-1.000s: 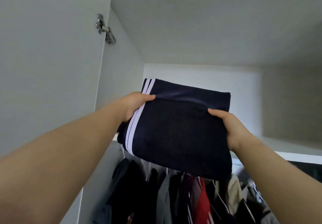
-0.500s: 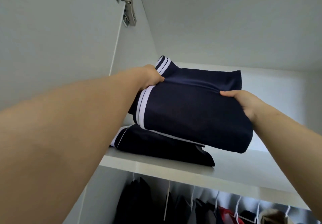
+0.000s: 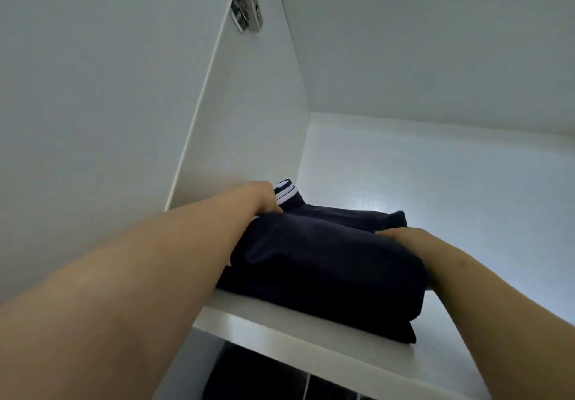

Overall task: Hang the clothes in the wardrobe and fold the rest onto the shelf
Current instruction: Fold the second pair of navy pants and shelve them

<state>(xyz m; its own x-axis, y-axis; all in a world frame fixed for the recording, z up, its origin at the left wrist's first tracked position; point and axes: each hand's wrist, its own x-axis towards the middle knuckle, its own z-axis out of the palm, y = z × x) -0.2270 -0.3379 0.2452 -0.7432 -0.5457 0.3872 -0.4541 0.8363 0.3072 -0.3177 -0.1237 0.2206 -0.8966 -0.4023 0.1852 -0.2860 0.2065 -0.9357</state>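
A folded navy garment with white stripes [image 3: 326, 256] lies on top of another folded navy garment [image 3: 389, 334] at the left end of the white upper shelf [image 3: 311, 340]. My left hand [image 3: 264, 197] grips the top garment's far left edge near the white stripes. My right hand [image 3: 407, 241] holds its right side, fingers curled around the fabric. Both forearms reach up and forward to the shelf.
The wardrobe's left wall [image 3: 255, 138] stands close beside the pile, with a metal door hinge [image 3: 245, 4] above. The white door [image 3: 93, 104] is open at the left. Shelf surface extends to the right. Dark hanging clothes [image 3: 264, 381] show below the shelf.
Both hands have lowered the striped navy garment from mid-air onto the folded garment on the shelf. The view has tilted upward and closer to the shelf.
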